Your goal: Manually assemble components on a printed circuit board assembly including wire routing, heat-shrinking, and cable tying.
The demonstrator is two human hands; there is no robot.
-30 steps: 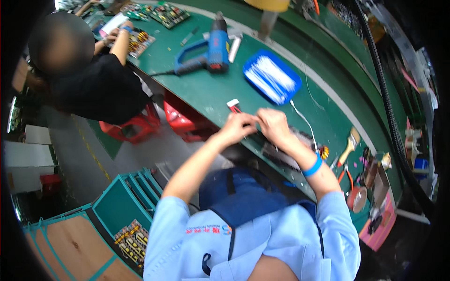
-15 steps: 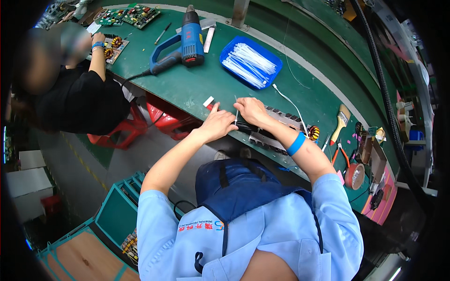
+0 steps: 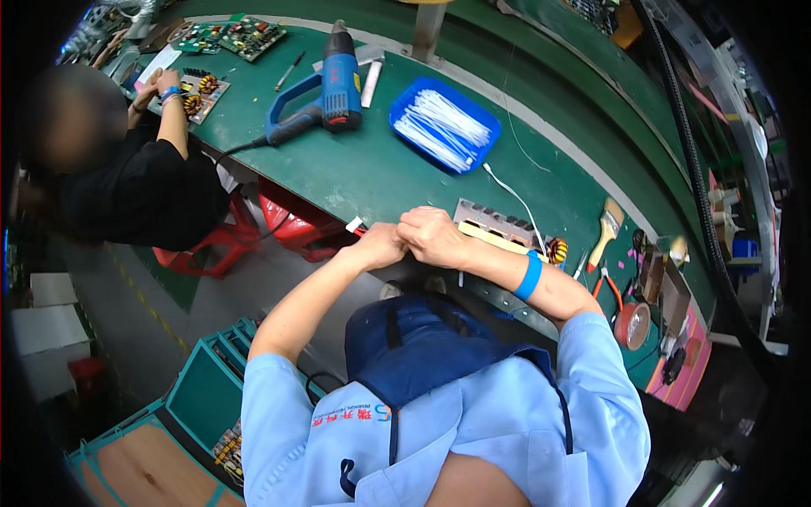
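My left hand (image 3: 382, 246) is closed at the near edge of the green bench, around a bundle of wires. Past its fingers a white connector (image 3: 355, 226) on a red wire pokes out. Pressed against it, my right hand (image 3: 432, 237) is also closed, fingers curled; what it grips is hidden. A short white strip (image 3: 461, 277) shows below the right wrist. Under and beyond my right forearm lies a circuit board (image 3: 507, 224) with grey metal parts, a yellow strip and a yellow-and-black wound coil (image 3: 557, 250).
A blue tray (image 3: 397, 127) of white cable ties stands beyond my hands. Left of it lies a blue heat gun (image 3: 341, 89). A brush (image 3: 608, 228), orange-handled pliers (image 3: 606, 286) and a tape roll (image 3: 634, 325) lie right. Another person (image 3: 144, 186) works on a board at the left.
Both hands have drawn together and lowered toward me, from apart to touching. The cable tie and black bundle seen between them are now covered. The other person's hands have shifted left.
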